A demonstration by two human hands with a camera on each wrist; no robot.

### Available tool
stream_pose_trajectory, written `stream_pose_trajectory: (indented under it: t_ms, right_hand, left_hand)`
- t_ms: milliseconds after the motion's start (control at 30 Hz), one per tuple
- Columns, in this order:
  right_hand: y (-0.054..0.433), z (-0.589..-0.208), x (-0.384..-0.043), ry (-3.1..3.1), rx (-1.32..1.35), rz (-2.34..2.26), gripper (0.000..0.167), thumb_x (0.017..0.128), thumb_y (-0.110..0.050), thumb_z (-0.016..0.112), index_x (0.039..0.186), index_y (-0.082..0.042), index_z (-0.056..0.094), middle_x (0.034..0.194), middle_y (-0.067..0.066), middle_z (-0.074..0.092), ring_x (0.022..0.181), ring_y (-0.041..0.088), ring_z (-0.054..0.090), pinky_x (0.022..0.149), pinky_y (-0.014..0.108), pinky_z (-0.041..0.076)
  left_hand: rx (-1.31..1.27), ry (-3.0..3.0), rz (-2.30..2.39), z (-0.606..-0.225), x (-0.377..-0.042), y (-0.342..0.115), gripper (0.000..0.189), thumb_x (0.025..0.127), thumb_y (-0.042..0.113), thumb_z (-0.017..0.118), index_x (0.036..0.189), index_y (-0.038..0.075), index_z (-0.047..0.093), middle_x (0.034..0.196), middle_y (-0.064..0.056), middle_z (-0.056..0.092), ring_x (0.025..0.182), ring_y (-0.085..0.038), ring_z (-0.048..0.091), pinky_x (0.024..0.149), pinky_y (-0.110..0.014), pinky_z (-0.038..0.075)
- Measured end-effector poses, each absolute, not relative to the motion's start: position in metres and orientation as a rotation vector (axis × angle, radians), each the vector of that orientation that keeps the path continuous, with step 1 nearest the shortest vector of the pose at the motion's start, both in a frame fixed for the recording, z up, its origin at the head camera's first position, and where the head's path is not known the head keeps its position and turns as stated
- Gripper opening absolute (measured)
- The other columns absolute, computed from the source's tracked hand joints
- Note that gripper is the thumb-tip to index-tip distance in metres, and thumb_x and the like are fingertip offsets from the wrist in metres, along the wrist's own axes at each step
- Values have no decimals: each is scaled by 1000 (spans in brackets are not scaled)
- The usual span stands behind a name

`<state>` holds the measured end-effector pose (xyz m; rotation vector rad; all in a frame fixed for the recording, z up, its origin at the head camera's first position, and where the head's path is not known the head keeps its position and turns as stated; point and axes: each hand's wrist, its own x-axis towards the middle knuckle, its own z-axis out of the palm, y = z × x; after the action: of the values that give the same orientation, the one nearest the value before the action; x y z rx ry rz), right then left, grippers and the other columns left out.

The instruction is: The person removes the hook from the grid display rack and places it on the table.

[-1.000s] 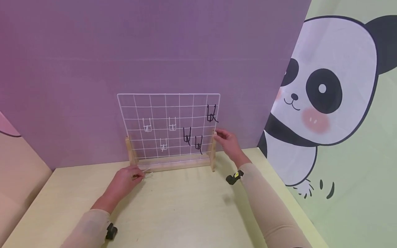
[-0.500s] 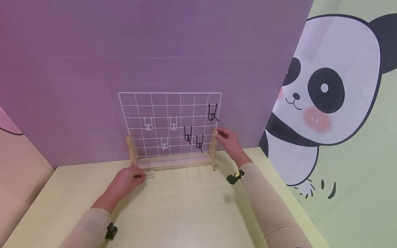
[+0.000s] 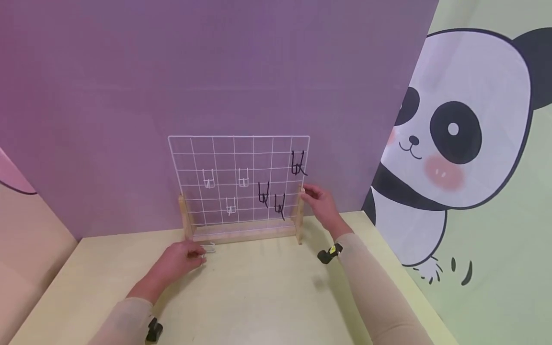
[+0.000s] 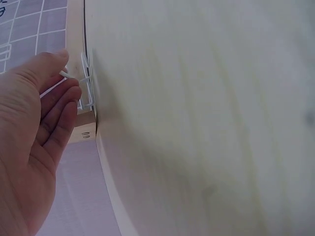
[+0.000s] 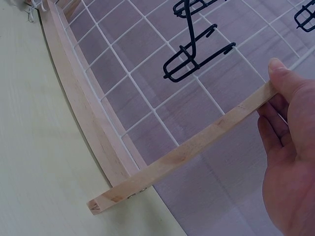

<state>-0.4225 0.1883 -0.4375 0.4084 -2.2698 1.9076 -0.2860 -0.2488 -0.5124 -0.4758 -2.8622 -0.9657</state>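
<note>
My left hand (image 3: 177,261) pinches a white wire hook (image 3: 209,247) between thumb and fingers, low at the left foot of a display rack. In the left wrist view the fingers hold its prong, and the hook's wire frame (image 4: 87,91) lies beside the wooden base. The rack is a white wire grid (image 3: 235,136) in a wooden stand (image 3: 254,235). At the top of the stand's right post, my right hand (image 3: 322,208) grips the edge, with the thumb in front and fingers behind. A black hook (image 5: 182,64) hangs near it in the right wrist view.
On the grid hang white hooks (image 3: 209,182) to the left and black hooks (image 3: 263,195) to the right. The rack stands on a pale wooden table (image 3: 258,297), against a purple panel (image 3: 276,62). A panda is painted on the right wall (image 3: 470,115).
The white hook in my left hand has turned, and its frame now points right, close to the stand's base. My right hand stays on the right post. The head view has shifted slightly.
</note>
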Motion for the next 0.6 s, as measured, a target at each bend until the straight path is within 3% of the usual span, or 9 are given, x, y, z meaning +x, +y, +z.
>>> stream_pose_trajectory:
  t_ms: [367, 600]
  right_hand:
    - [187, -433, -423, -2275, 441, 1913, 38, 109, -12, 72, 145, -1, 69, 140, 20, 72, 130, 33, 66, 119, 50, 50]
    - [189, -438, -421, -2296, 401, 1896, 37, 108, -13, 73, 144, -2, 70, 139, 17, 72, 130, 31, 66, 119, 51, 50]
  left_hand:
    - [-519, -2823, -864, -515, -294, -254, 14, 92, 5, 87, 105, 8, 83, 98, 1, 74, 89, -17, 68, 84, -46, 63]
    - [-506, -2837, -836, -522, -292, -251, 15, 90, 4, 88, 104, 10, 82, 95, 5, 73, 87, -13, 65, 82, -41, 62]
